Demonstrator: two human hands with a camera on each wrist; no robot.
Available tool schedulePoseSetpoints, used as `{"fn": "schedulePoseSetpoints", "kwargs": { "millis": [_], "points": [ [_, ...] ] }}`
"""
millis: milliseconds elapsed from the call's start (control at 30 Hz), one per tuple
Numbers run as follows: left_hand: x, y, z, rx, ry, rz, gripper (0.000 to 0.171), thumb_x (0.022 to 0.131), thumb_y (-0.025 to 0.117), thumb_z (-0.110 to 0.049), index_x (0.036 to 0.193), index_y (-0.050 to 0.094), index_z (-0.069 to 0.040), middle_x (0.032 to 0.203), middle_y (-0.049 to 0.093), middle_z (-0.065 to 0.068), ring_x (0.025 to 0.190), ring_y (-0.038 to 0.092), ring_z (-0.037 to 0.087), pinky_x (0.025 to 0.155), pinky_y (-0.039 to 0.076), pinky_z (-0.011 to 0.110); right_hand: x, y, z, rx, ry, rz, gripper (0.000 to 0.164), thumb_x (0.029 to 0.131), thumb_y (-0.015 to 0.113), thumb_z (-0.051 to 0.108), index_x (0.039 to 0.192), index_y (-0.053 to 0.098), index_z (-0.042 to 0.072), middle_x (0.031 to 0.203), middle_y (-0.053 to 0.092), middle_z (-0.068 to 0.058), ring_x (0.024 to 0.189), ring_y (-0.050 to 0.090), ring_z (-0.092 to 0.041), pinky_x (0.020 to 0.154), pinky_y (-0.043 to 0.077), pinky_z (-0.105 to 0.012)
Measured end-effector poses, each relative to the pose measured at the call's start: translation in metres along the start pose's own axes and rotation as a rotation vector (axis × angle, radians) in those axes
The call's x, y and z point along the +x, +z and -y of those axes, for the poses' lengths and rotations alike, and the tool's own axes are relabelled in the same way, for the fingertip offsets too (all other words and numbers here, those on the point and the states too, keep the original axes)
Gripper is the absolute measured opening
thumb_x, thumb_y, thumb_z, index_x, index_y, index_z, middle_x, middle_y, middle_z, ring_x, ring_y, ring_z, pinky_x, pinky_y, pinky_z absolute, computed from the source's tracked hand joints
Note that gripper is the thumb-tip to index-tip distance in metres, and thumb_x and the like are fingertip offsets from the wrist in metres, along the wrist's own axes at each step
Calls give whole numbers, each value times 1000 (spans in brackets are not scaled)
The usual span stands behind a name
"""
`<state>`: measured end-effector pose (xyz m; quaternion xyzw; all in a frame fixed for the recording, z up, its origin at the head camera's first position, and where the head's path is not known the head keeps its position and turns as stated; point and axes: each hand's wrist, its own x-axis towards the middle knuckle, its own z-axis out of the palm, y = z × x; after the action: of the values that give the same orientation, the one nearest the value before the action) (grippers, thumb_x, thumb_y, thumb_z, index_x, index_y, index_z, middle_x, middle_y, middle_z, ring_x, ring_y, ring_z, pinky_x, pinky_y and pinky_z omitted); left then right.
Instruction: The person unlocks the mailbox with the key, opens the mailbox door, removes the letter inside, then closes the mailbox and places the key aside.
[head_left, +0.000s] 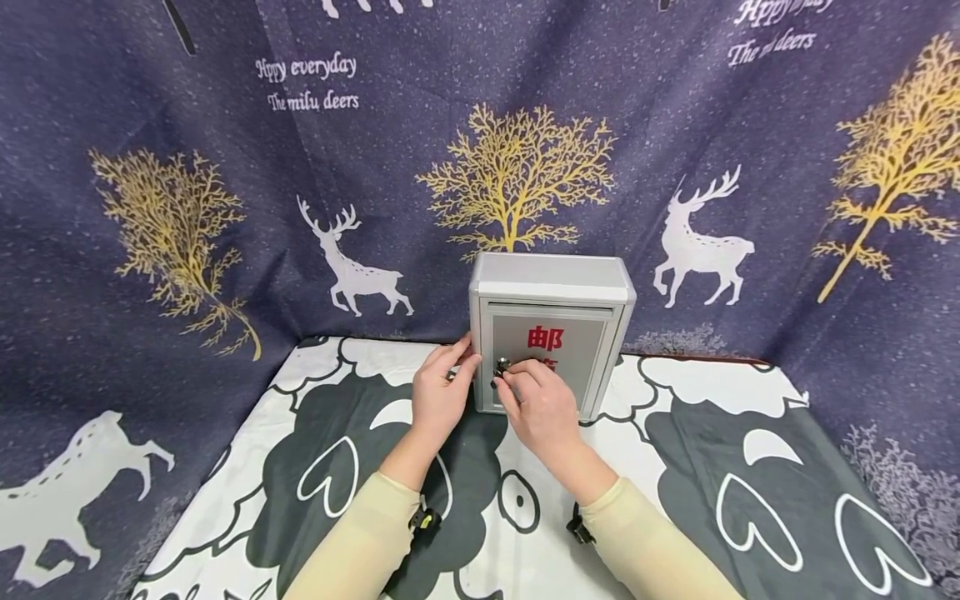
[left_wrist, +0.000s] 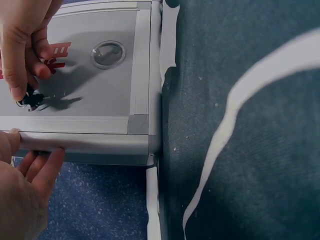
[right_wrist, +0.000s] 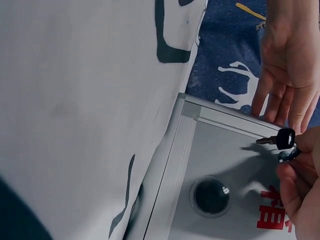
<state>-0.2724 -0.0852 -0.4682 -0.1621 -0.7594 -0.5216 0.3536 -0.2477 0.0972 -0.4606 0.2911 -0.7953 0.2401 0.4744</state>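
A grey metal mailbox (head_left: 551, 279) with red characters stands upright on the cloth. My left hand (head_left: 437, 396) rests on its left side, the fingers fairly straight along the wall and the thumb at the front edge. In front of the door, my right hand (head_left: 546, 407) pinches a small key at the lock area. A second key (right_wrist: 284, 139) with a black head and bare blade dangles beside the fingertips in the right wrist view. The fingers hide the lock and the held key's tip, so I cannot tell how far it sits in.
A round clear window (left_wrist: 108, 54) is set low in the mailbox door. Black-and-white patterned cloth (head_left: 517, 533) covers the table. Directly behind the mailbox hangs a dark blue curtain (head_left: 465, 192) printed with deer and trees.
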Motion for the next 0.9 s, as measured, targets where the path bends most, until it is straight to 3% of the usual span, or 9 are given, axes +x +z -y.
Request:
{"fn": "schedulePoseSetpoints", "kwargs": {
  "millis": [500,700,900],
  "points": [
    [-1,-2,0,0,-34,25,36,100,86,-11,135,81,-6,117,81,9,104,79,27,75,56,13,-1,2,4,78,89,-21,11,88,91,4,88,80,2,91,76,-7,77,76,-24,66,64,-39],
    [-1,-2,0,-5,-42,27,36,99,86,-11,135,81,-6,117,81,9,104,79,27,76,54,10,-2,1,8,120,202,21,7,91,88,5,89,81,2,91,75,-6,75,74,-21,63,64,-34],
    [-1,-2,0,6,-17,14,35,99,86,-11,133,81,-6,115,81,8,102,80,26,75,58,15,0,-2,11,185,314,53,5,92,86,3,90,83,4,90,75,-5,72,73,-18,63,62,-35]
  ]
}}
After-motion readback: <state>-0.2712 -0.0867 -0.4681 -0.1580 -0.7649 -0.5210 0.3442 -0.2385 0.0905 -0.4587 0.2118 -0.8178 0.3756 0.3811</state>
